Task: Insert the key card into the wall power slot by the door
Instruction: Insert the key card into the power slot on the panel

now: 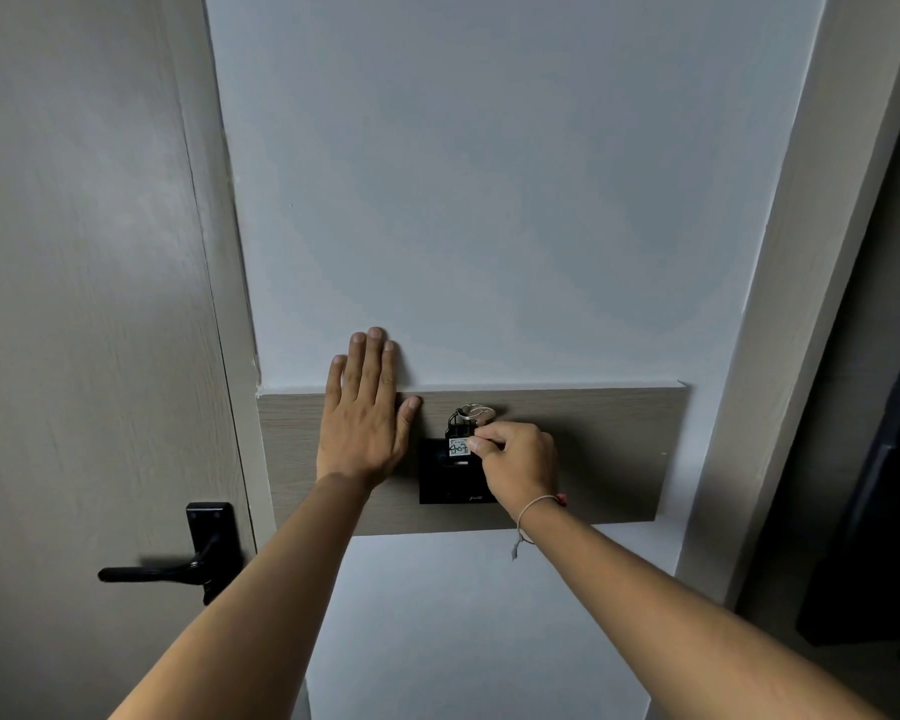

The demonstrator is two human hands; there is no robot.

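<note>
Key card (459, 445), black with a white numbered tag and a ring on top, stands at the mouth of the black power slot (450, 480), so we judge the insertion under way; next we must push it straight down until it seats. Our left hand (366, 418) lies flat and spread on the wooden panel (593, 449), while our right hand (515, 467) pinches the card. Beside us are the grey door, its black handle (178, 566) and pale wall (489, 200).

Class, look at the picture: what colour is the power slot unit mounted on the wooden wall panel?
Black. The power slot unit shows best in the head view, against the pale wood-grain panel.
</note>
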